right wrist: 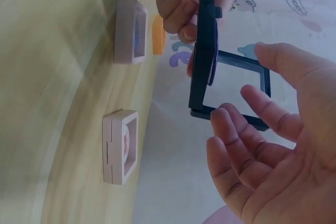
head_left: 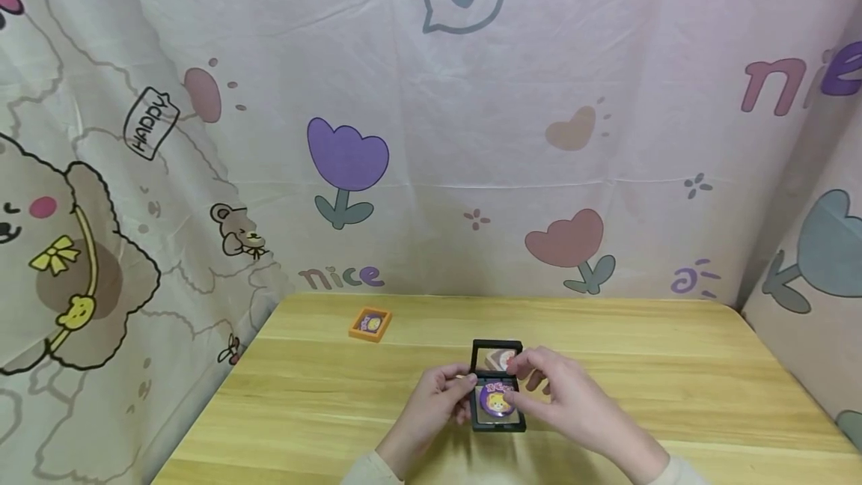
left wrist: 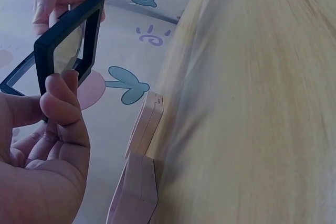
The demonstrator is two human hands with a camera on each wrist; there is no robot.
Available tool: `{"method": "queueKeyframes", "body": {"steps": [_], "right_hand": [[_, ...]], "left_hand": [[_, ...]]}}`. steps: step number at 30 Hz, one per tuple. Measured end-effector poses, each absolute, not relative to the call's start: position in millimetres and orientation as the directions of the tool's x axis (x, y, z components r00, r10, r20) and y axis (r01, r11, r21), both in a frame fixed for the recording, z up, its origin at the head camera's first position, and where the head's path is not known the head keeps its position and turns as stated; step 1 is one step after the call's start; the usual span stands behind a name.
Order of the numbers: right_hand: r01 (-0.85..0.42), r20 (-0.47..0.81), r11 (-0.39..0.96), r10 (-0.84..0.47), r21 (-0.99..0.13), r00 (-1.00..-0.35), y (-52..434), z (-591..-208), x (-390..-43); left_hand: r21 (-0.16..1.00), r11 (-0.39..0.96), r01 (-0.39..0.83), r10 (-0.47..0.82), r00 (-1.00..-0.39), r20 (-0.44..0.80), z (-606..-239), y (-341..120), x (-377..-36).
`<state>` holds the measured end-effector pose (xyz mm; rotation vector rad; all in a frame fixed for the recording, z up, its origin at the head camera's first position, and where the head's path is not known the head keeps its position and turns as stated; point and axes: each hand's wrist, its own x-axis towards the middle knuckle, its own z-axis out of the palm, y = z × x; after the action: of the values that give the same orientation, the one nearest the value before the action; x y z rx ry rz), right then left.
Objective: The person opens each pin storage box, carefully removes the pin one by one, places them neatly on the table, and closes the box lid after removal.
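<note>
While the left hand pinches the open black display case at its left edge, the right hand hovers alongside, fingers relaxed. Judged light, rigid and thin-windowed, the case is best gripped by its frame, not the film over the round badge.

One black hinged display case sits low in the centre of the head view, with one round cartoon badge inside. One orange case lies toward the upper left of the desk. The right wrist view shows two pink cases at left. Two hands show.
</note>
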<state>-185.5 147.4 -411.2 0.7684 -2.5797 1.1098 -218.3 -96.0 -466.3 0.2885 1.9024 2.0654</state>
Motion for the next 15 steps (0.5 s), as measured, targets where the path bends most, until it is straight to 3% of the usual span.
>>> {"method": "queueKeyframes", "body": {"steps": [15], "right_hand": [[-0.538, 0.380, 0.718, -0.394, -0.441, -0.837, 130.6, -412.0, -182.6]], "left_hand": [[0.995, -0.061, -0.073, 0.369, -0.928, -0.046, -470.1, -94.7, -220.9]]}}
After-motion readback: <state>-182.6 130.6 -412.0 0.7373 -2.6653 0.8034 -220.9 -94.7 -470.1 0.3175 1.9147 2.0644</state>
